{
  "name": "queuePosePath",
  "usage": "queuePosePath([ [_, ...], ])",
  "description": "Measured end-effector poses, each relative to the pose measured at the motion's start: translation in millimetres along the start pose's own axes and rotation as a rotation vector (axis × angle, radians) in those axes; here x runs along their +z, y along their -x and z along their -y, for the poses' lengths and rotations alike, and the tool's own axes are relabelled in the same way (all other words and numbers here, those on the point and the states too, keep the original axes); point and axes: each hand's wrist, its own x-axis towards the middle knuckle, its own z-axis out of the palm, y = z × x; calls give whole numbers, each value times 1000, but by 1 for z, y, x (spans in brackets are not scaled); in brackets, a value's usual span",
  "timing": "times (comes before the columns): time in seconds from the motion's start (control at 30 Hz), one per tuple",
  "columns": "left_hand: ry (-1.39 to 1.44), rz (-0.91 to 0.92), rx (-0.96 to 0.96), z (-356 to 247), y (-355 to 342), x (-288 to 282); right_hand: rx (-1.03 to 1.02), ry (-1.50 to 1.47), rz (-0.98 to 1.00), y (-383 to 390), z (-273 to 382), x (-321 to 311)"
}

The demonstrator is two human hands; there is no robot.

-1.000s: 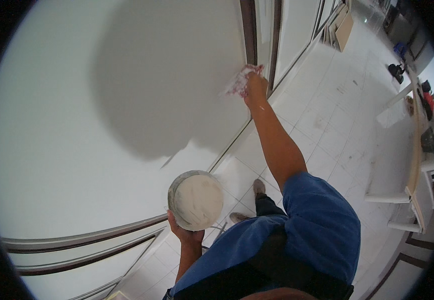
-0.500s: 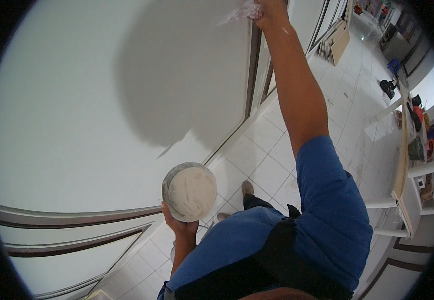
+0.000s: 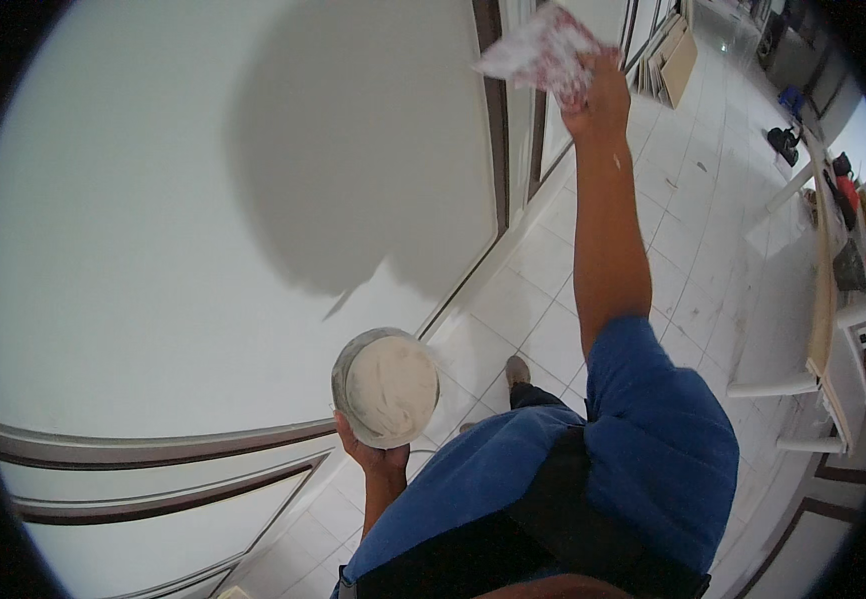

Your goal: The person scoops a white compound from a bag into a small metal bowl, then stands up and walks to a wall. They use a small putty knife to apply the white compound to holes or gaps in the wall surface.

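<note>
Low in front of me, my left hand (image 3: 361,449) is wrapped round the lower side of a round grey bowl (image 3: 345,371). A pale beige powder or paste (image 3: 393,387) fills much of it, its surface uneven. My right arm is stretched out ahead, and my right hand (image 3: 601,98) grips a crumpled white rag (image 3: 541,52) with reddish markings, possibly cloth or plastic film. The rag hangs out to the left, near the dark trim of the white wall panel (image 3: 133,230); whether it touches the trim I cannot tell.
Brown-edged moulding (image 3: 173,449) runs along the wall at lower left. Boards (image 3: 668,65) lean farther along it. White floor tiles (image 3: 528,324) lie below me. On the right stands a wooden-edged table (image 3: 821,290) with assorted items and white legs; black shoes (image 3: 783,145) sit beyond.
My right hand has come back toward me and slightly right, with the rag now spread into fuller view. The bowl in my left hand has shifted a little right in view.
</note>
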Motion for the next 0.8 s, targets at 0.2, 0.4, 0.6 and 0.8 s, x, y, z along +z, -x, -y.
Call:
queuePosePath([
  [0.2,-16,0,-9,0,0,7,111,-151,-350,53,-72,-108],
  [0.4,-32,126,-71,-2,-9,-7,-40,287,-199,90,-100,-73],
  [0.6,-84,94,-9,-1,-6,-4,-235,582,42,99,-103,-25],
  [0.8,-113,83,-30,-4,-5,-14,-456,745,131,69,-137,-28],
])
